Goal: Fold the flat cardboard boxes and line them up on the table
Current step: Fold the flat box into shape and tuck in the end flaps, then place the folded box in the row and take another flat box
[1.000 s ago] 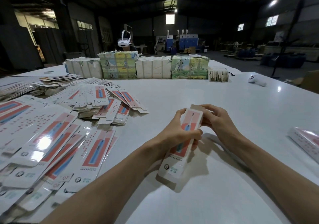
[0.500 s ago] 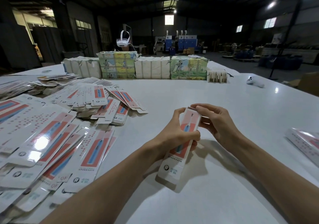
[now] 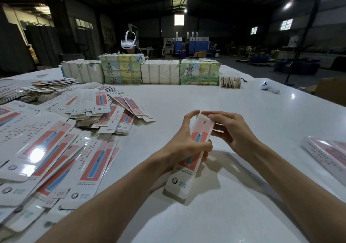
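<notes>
a long white cardboard box printed red and blue (image 3: 194, 149) is slanting over the white table (image 3: 206, 96), the left hand (image 3: 184, 145) gripping its middle and the right hand (image 3: 230, 128) pinching its top flap. at right, what look like finished boxes (image 3: 325, 153) are lying; at left, heaps of flat blanks (image 3: 56, 149) are waiting, so most work is remaining.

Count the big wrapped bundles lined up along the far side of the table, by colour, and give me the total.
White bundles: 2
Picture-printed green-and-yellow bundles: 2
Total: 4
</notes>
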